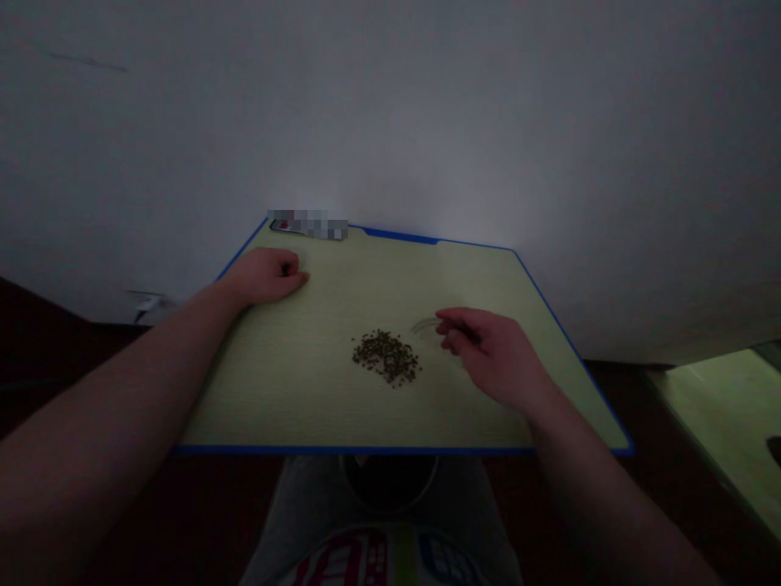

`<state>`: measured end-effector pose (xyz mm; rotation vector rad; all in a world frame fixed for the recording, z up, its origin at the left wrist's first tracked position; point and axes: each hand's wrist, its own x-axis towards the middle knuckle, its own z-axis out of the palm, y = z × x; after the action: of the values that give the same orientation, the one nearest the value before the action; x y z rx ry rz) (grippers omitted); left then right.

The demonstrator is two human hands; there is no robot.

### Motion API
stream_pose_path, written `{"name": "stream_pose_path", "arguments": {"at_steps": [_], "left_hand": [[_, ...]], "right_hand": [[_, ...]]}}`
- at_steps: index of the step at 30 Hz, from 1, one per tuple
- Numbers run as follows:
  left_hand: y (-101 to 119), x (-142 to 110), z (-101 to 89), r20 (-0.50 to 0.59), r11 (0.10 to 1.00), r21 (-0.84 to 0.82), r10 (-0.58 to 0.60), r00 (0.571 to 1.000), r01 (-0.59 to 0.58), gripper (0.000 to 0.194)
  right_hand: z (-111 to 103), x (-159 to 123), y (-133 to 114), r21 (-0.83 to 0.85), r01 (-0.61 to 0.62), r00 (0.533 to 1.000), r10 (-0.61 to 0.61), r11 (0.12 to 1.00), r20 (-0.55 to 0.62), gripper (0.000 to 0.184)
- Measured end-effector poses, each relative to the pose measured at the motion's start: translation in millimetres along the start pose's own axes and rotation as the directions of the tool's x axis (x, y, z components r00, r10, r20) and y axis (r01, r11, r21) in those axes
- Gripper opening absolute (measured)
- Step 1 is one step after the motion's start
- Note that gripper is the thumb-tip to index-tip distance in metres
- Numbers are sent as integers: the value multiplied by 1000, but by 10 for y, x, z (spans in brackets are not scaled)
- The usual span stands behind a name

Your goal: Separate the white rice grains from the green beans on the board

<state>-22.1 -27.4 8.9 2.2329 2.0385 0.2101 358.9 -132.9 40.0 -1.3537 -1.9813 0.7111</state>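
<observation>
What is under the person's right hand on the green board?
The right hand is curled above the green blue-edged board. A faint transparent curved object, possibly a dish, shows by the fingertips. Whatever lies directly beneath the palm is hidden.

Location entry: you are seated in a small indoor room, home-study type, at a pale green desk (274, 382) with blue edging (396, 236), against a plain white wall (390, 106); second green desktop (726, 407) at near right.

no legible text, pixelated patch (307, 224) on the green board (396, 237), shirt print (378, 557) unreadable
</observation>
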Motion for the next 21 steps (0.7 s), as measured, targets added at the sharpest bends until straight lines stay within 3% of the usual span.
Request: {"name": "stream_pose_path", "arguments": {"at_steps": [4, 9, 14, 21], "left_hand": [[0, 0, -1, -3, 1000, 7, 1, 1000, -1, 37], [-36, 2, 7, -14, 1000, -12, 24, 1000, -24, 37], [-66, 18, 23, -18, 999, -12, 30, 999, -30, 38], [-42, 6, 7, 2, 1000, -9, 26, 1000, -26, 41]], "right_hand": [[118, 485, -15, -69, -14, 973, 29, 998, 231, 43], [314, 850, -1, -125, 3, 946, 37, 992, 321, 45], [327, 858, -17, -163, -3, 935, 61, 987, 350, 42], [307, 582, 36, -126, -51, 928, 94, 991, 361, 36]]}}
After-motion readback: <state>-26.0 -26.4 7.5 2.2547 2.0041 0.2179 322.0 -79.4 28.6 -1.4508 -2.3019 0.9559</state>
